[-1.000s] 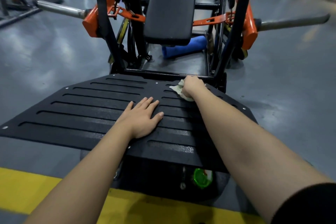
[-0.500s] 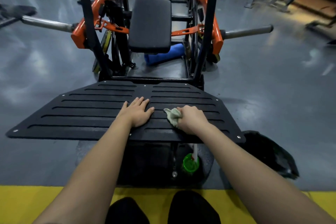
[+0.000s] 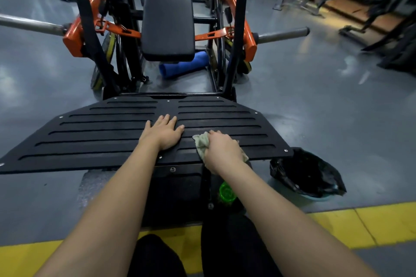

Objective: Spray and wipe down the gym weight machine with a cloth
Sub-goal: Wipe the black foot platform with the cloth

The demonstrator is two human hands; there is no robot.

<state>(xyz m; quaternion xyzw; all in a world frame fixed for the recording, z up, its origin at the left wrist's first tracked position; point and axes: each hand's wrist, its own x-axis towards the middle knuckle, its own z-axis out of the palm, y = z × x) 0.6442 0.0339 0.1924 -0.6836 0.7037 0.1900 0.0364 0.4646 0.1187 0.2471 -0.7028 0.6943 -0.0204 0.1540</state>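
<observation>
The pale cloth [image 3: 201, 141] lay bunched on the black ribbed footplate [image 3: 101, 132] of the weight machine, just right of the frame's centre. Most of it was under the right hand [image 3: 221, 152], with a wad sticking out at the hand's left side and a scrap showing at its right. That hand's fingers were curled down over the cloth, gripping it and pressing it against the plate at its near edge, with the forearm running down to the lower right of the frame. The left hand [image 3: 164, 134] rested palm down at the middle of the plate, fingers straight and slightly spread, holding nothing, just beside the cloth but apart from it.

A second before, the right arm was stretched out with the cloth at the plate's far edge. Half a second before, the cloth was most of the way back, and now it was at the near edge. The left hand kept its place, flat on the plate.

A green spray bottle [image 3: 227, 192] stood below the plate, under the right wrist. A black bag [image 3: 306, 173] lay on the floor to the right.
</observation>
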